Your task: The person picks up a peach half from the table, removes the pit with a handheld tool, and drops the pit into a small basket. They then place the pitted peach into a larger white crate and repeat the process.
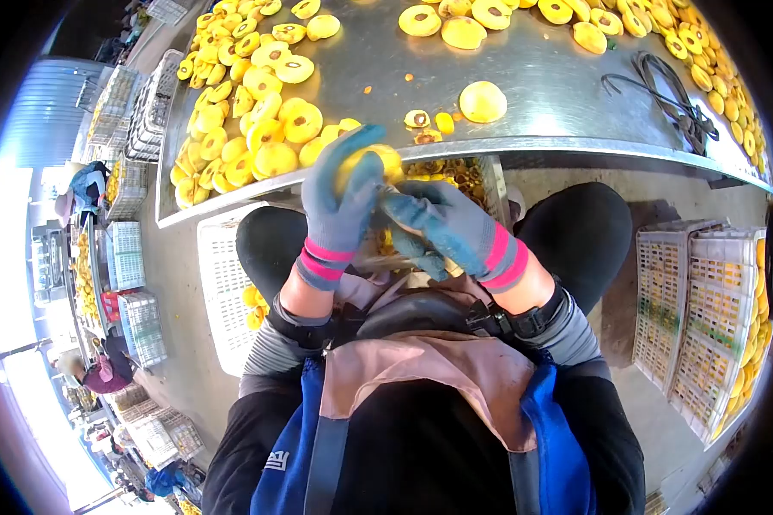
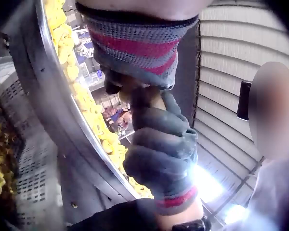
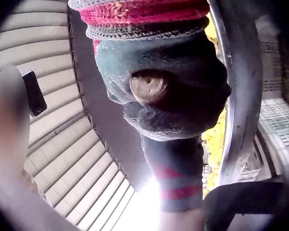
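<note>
Both hands wear grey-blue gloves with pink cuff stripes and meet just in front of the table edge. My left hand holds a yellow peach, its fingers and thumb bent round the fruit. Close against it, my right hand grips a tool by its wooden handle; the round butt end shows out of the fist in the right wrist view. The tool's working end is hidden between the hands. On the metal table ahead lie a lone peach half and small pit-stained scraps.
Peach halves are heaped at the table's left, with more along its back and right. A dark cable lies coiled at right. A white crate stands by the left knee; stacked crates of fruit stand at right.
</note>
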Motion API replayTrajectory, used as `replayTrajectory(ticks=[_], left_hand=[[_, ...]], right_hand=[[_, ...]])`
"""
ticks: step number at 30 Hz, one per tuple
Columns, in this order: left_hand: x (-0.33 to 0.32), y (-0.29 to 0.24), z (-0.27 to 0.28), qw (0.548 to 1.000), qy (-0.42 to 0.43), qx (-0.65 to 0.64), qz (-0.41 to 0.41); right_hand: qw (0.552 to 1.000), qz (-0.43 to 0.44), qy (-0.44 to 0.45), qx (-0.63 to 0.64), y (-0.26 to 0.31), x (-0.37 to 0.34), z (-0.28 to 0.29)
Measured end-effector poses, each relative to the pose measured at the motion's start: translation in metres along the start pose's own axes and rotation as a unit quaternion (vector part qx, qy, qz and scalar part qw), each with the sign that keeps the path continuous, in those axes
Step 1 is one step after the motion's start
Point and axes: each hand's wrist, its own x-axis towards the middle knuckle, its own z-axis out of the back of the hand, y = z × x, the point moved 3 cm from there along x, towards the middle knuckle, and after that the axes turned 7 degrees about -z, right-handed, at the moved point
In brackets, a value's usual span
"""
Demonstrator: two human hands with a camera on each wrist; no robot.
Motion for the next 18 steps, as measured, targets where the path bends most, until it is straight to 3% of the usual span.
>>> replayTrajectory(ticks=[3, 4, 5, 6, 9, 15, 18], left_hand=[[0.001, 0.003, 0.0, 0.999, 0.02, 0.007, 0.032], [-0.001, 0.006, 0.0, 0.998, 0.014, 0.01, 0.067], [-0.004, 0.01, 0.0, 0.995, 0.008, 0.012, 0.101], [-0.006, 0.014, -0.001, 0.991, 0.004, 0.015, 0.136], [-0.004, 0.016, 0.002, 0.994, 0.039, 0.009, 0.104], [-0.002, 0.007, 0.007, 0.98, 0.115, -0.025, 0.163], [-0.004, 0.007, 0.008, 0.975, 0.132, -0.091, 0.15]], right_hand=[[0.999, 0.037, -0.001, 0.0, -0.01, 0.013, 0.006], [0.974, 0.132, -0.113, -0.148, -0.014, 0.018, 0.011], [0.905, 0.222, -0.22, -0.288, -0.021, 0.025, 0.011], [0.798, 0.301, -0.318, -0.414, -0.017, 0.023, 0.006], [0.779, 0.242, -0.323, -0.48, -0.016, 0.014, 0.001], [0.782, 0.263, -0.287, -0.487, -0.011, 0.011, 0.004], [0.837, 0.322, -0.229, -0.378, -0.019, 0.015, 0.012]])
